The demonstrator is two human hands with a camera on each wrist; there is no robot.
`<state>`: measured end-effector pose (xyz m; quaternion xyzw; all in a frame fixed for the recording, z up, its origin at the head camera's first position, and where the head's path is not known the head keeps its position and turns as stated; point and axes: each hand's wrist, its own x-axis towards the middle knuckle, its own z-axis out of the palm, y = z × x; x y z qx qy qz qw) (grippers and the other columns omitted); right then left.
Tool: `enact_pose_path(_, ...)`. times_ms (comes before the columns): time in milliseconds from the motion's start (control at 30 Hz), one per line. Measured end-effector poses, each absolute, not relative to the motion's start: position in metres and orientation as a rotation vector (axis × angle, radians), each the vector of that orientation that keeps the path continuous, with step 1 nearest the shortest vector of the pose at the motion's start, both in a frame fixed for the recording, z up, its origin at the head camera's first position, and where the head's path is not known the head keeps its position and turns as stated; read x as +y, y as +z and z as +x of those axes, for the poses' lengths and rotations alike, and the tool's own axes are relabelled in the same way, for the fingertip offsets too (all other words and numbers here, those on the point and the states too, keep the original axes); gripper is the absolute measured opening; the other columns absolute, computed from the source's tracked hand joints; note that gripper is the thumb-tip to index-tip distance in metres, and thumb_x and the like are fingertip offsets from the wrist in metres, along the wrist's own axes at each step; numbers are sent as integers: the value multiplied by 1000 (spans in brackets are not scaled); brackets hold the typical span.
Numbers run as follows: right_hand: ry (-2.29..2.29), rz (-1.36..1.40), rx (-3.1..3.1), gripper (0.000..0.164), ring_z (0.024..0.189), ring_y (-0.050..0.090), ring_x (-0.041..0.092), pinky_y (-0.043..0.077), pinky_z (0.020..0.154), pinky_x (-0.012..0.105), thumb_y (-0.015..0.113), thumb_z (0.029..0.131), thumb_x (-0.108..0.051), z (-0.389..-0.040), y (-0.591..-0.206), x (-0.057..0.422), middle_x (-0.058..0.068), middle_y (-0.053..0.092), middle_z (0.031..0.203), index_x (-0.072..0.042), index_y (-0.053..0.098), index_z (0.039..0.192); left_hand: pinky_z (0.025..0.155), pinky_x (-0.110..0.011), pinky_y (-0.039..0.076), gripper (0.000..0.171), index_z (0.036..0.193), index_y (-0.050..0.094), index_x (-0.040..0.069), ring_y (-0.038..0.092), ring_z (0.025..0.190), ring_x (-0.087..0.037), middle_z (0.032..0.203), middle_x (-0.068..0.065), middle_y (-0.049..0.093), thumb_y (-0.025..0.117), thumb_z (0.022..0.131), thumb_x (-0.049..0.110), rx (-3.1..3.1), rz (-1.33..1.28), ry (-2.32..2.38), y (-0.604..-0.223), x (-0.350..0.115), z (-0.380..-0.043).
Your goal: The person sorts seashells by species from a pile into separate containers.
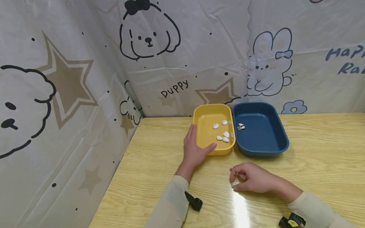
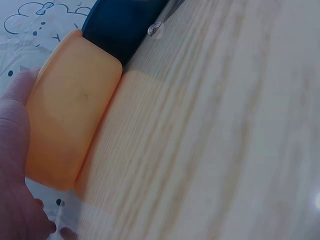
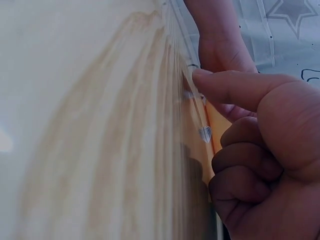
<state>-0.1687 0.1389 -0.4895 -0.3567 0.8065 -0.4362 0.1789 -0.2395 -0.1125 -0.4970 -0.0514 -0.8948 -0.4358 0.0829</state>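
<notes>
My left hand rests against the near-left corner of a yellow plastic tray, its fingers along the left side and the thumb over the near rim. Several white shells lie inside. Lower on the table, my right hand pinches a small whitish shell between thumb and index finger, mostly covered by the fingertips. Just past its knuckles sits another small shell; a grey, ribbed shell shows beside the curled fingers in the right wrist view.
Touching the yellow tray's right side is a dark blue tray with a few small shells near its left wall. Both stand at the back of the wood-grain table, close to a printed curtain. Another curtain hangs along the left edge.
</notes>
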Motion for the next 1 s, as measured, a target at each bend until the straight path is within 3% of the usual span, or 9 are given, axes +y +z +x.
enact_pose_path(200,-1227,-966,2303,14,50,35,0,45,97,28,81,85,-30,-169,-485,140,-15,34,55,-25,70,92,116,-47,19,112,161,19,18,15,148,-23,165,7,11,79,76,60,-2673,-157,-1291,-496,-113,-240)
enact_pose_path(467,-1174,-943,2303,23,50,36,1,44,95,27,86,78,-26,-170,-484,143,-15,36,56,-24,70,95,116,-45,19,113,161,18,18,14,148,-22,166,8,10,79,76,60,-2683,-160,-1287,-495,-113,-241)
enact_pose_path(567,-1184,-969,2290,23,50,35,1,48,81,25,85,79,-22,-170,-485,142,-14,36,56,-23,71,97,116,-46,19,112,161,18,18,14,148,-23,165,7,11,78,77,60,-2682,-160,-1282,-495,-113,-241)
enact_pose_path(800,-1212,-1092,2230,16,49,33,-2,49,80,21,78,87,-13,-170,-486,138,-17,32,56,-25,74,96,116,-46,19,112,161,20,16,15,148,-24,165,6,12,80,76,57,-2660,-179,-1298,-496,-113,-241)
enact_pose_path(933,-1213,-1097,2222,18,49,31,-2,39,54,19,76,87,-9,-169,-486,137,-16,36,56,-25,75,94,116,-46,20,112,161,20,16,15,147,-24,165,7,12,80,76,57,-2657,-177,-1300,-497,-113,-240)
enact_pose_path(1000,-1209,-1079,2235,16,48,32,-2,39,53,20,77,87,-11,-169,-487,137,-16,37,55,-25,75,93,116,-47,20,112,161,20,17,15,147,-23,165,7,12,80,76,58,-2659,-171,-1305,-498,-113,-240)
